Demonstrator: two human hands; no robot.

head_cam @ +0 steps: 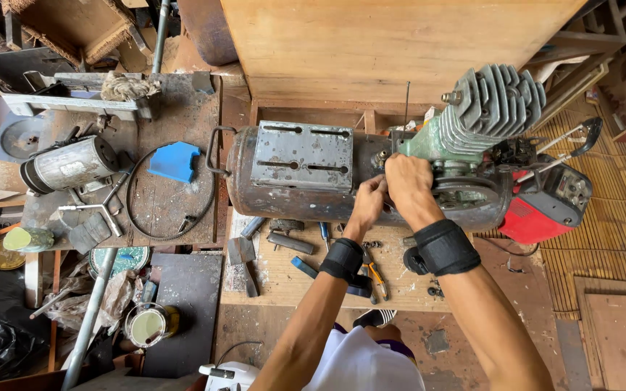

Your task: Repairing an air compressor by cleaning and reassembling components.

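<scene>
A rusty cylindrical air tank (306,181) lies across a low wooden bench (284,275), a slotted metal plate on its top. A green compressor head with grey cooling fins (487,108) sits on the tank's right part. My left hand (369,199) pinches at a small fitting on the tank's side below the pump base; what its fingers hold is hidden. My right hand (407,185) presses on the pump base right beside it, fingers curled over the edge. Both wrists wear black bands.
Pliers (374,279), a hammer (244,264), a blue-handled tool and bolts lie on the bench below the tank. A red machine (545,210) stands at the right. A blue block (174,161), a black cable and a grey motor (70,165) lie on the left table.
</scene>
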